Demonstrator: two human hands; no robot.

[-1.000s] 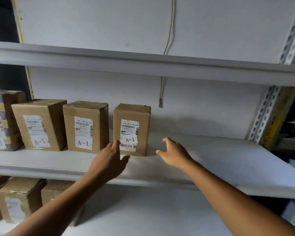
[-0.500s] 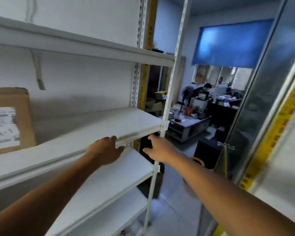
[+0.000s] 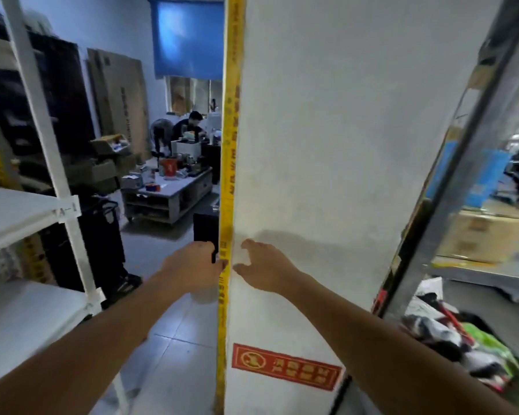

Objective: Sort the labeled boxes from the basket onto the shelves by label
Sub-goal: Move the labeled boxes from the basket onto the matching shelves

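Both arms reach forward at mid-frame with nothing in either hand. My left hand (image 3: pixel 192 266) hangs with loosely curled fingers in front of the yellow-taped corner of a white pillar (image 3: pixel 327 145). My right hand (image 3: pixel 262 269) is spread, thumb out, in front of the pillar's face. The white shelf (image 3: pixel 9 214) is at the far left edge; its upright carries a tag reading A-1 (image 3: pixel 68 209). No labeled box and no basket are in view.
A yellow tape strip (image 3: pixel 231 130) runs down the pillar's corner, with a red sign (image 3: pixel 285 366) low on its face. Behind are a low table (image 3: pixel 168 190) with clutter and a seated person (image 3: pixel 189 122). A metal rack (image 3: pixel 474 181) with boxes and bags stands right.
The view has swung right, away from the shelf with the A-1 boxes, to the pillar and the room beyond. Both hands stayed raised in front and hold nothing.
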